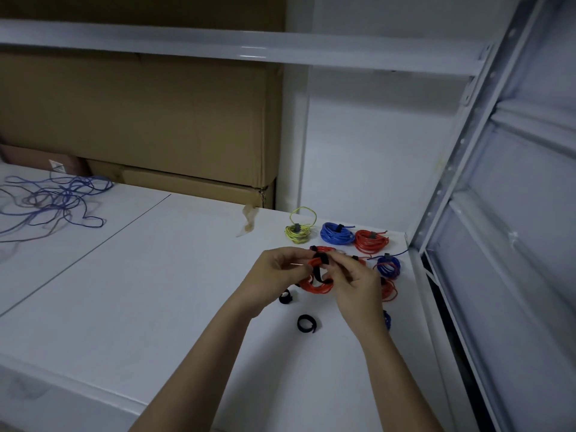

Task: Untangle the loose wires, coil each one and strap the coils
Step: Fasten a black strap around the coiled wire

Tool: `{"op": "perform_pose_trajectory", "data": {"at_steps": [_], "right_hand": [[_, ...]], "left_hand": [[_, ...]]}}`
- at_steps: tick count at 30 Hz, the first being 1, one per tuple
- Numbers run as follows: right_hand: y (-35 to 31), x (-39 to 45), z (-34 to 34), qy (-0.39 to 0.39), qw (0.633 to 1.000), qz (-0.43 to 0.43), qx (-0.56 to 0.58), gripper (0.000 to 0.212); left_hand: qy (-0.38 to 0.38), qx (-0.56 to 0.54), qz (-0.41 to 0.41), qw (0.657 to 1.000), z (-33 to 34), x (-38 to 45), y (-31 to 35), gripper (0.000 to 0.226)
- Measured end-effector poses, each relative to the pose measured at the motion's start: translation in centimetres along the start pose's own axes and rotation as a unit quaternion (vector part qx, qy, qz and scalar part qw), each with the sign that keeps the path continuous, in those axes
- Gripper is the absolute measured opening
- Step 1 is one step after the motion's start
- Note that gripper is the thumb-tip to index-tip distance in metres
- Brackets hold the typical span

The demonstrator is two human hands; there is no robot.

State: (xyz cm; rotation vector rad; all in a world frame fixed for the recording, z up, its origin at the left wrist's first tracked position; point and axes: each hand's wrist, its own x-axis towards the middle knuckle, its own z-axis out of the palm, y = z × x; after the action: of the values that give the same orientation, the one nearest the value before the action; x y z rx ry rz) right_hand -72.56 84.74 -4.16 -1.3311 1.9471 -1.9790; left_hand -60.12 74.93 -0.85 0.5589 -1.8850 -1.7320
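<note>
Hands together over the white table (pixel 187 275) — your left hand (pixel 274 272) and right hand (pixel 352 282) both pinch the red coil (pixel 314 285) you are holding just above the surface. A black strap (pixel 318 269) runs across the coil between your fingertips; your right fingers are curled around the strap's end, though exactly how it is threaded is hard to tell.

Beyond your hands, finished coils sit in a row near the table's far edge: a yellow-green coil (pixel 297 233), a blue coil (pixel 336 233) and a red strapped coil (pixel 371 241), each with a dark strap. To the right, a smaller blue coil (pixel 388 266) lies near the table's edge, with more red and blue wire partly hidden behind your right wrist.

Two spare black straps (pixel 307 323) lie curled on the table — one just below your left hand. Loose blue wires (pixel 53 201) are tangled at far left, well apart.
</note>
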Motion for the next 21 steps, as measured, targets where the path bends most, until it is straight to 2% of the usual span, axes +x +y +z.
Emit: {"op": "perform_pose_trajectory", "data": {"at_steps": [4,6,15,19,21], "right_hand": [[0.1,0.2,-0.2,-0.037,0.999,0.026,0.031,0.022],[0.0,0.1,-0.3,-0.041,0.999,0.014,0.031,0.027],[-0.2,0.2,-0.2,-0.015,0.990,-0.127,-0.059,0.027],[-0.5,0.0,-0.1,-0.040,0.995,-0.078,-0.048,0.037],[-0.6,0.0,-0.2,-0.058,0.994,-0.084,-0.046,0.037]], "left_hand": [[0.026,-0.004,0.016,1.000,0.1,0.0,-0.2,0.028],[0.031,-0.019,0.015,0.999,0.2,0.0,-0.2,0.029],[0.032,-0.055,0.000,0.998,0.7,0.0,0.7,0.032],[0.042,-0.057,-0.011,0.997,0.7,0.2,0.8,0.026],[0.046,-0.052,-0.015,0.997,0.9,0.2,0.9,0.028]]}}
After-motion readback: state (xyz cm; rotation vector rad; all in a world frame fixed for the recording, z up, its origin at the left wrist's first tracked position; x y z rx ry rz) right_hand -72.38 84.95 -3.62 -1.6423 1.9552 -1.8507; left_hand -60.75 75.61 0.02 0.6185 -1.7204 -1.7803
